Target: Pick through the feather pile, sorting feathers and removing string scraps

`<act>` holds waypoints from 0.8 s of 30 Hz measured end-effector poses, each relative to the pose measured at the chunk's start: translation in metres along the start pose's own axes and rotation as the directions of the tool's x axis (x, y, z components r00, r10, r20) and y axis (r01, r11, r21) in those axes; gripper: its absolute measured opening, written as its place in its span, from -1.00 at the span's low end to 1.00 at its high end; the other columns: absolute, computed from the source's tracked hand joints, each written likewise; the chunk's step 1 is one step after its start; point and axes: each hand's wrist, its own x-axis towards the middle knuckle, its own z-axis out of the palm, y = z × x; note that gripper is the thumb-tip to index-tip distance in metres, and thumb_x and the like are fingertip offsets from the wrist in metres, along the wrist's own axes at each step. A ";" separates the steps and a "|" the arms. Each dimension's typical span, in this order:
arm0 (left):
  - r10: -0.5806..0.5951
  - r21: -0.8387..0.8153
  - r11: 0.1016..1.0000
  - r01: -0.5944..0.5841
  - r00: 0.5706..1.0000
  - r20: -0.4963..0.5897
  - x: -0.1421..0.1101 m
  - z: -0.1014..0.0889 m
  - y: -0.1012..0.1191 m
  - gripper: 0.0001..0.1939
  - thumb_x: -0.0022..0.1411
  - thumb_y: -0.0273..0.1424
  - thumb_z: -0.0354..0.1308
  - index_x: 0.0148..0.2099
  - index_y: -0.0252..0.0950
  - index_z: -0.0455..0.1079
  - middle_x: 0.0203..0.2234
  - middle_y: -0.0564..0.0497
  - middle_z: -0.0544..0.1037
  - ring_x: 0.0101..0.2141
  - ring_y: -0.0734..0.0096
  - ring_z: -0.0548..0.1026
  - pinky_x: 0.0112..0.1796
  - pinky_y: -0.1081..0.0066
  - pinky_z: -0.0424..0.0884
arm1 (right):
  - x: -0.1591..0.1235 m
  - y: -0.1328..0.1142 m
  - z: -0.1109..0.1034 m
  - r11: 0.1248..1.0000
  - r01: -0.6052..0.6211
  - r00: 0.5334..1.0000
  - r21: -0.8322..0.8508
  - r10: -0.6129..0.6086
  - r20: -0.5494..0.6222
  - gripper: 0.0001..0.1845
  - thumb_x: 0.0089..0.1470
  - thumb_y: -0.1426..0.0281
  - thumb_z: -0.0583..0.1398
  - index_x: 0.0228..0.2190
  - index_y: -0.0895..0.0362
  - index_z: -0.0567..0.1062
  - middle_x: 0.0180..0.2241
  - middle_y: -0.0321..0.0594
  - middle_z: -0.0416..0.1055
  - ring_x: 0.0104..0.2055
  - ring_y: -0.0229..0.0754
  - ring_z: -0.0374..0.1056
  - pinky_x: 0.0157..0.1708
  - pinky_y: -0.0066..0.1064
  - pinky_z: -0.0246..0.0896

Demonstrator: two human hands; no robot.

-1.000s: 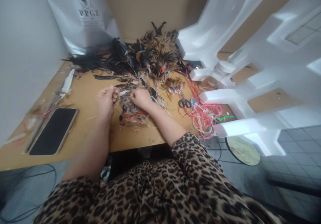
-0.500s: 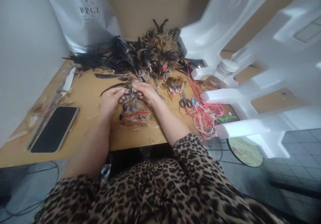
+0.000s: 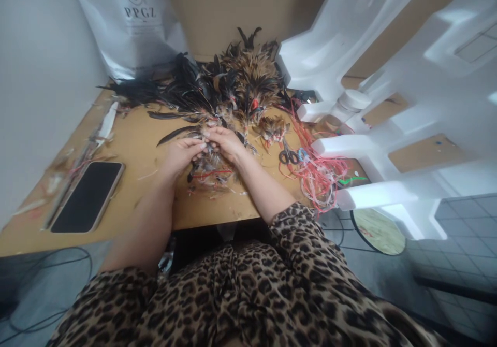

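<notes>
My left hand (image 3: 185, 153) and my right hand (image 3: 224, 142) meet above the table, both with fingers pinched. Between the fingertips is a feather, its fine details too small to make out. A long dark feather (image 3: 176, 133) sticks out to the left beside my left fingers. Under my hands lies a loose heap of small feathers (image 3: 212, 168) with a red strand across it. Behind stand bundles of black feathers (image 3: 186, 85) and brown feathers (image 3: 254, 67). A small brown feather bunch (image 3: 274, 128) lies right of my right hand.
Scissors (image 3: 288, 156) lie beside a tangle of pink and white strings (image 3: 316, 173) on the right. A phone (image 3: 88, 197) rests at the left. White foam pieces (image 3: 365, 191) and a lidded jar (image 3: 351, 103) stand right; a silver bag (image 3: 135, 36) stands behind.
My left hand has shifted right, so its fingertips now meet those of my right hand. The right hand has barely moved, and the view has tilted slightly.
</notes>
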 end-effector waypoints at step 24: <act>0.080 -0.098 0.991 -0.093 0.988 -0.130 0.010 -0.005 -0.010 -0.82 -0.12 -0.39 0.32 -0.38 -0.33 0.53 -0.69 0.05 0.41 -0.67 0.64 0.28 -0.64 0.58 0.14 | -0.007 -0.009 0.000 0.973 -0.187 0.979 -0.136 0.195 0.055 -0.61 -0.26 0.27 0.38 -0.54 0.21 0.32 -0.67 -0.41 0.36 -0.75 -0.51 0.09 -0.82 -0.68 -0.17</act>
